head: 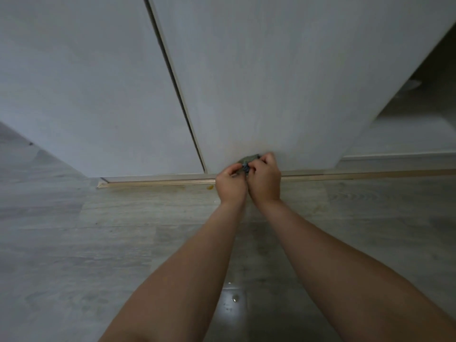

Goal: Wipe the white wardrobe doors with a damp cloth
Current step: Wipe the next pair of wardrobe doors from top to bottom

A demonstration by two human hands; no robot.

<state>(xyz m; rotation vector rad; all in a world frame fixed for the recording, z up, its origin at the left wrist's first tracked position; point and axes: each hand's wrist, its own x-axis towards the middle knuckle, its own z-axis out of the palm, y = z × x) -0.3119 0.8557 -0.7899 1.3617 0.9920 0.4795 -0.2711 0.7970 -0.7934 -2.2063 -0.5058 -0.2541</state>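
Head view, hands: left hand (230, 181) and right hand (265, 180) both pinch the bunched cloth (249, 159), frame centre, probably refolding it.
Cloth: low against the right wardrobe door (271, 82), just above the floor rail (158, 182).
Floor: wet patch (233, 302), bottom centre.

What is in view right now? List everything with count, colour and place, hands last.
wardrobe doors: two, white, filling the upper frame, a dark gap between them
cloth: one, grey-green, bunched at the bottom of the right door
floor rail: one, light wood tone, along the foot of the doors
floor: grey wood-look planks, lower frame
wet patch: one, shiny, on the floor between the forearms
yellowish speck: one, on the floor by the rail
left hand: one, fingers curled on the cloth
right hand: one, fingers curled on the cloth
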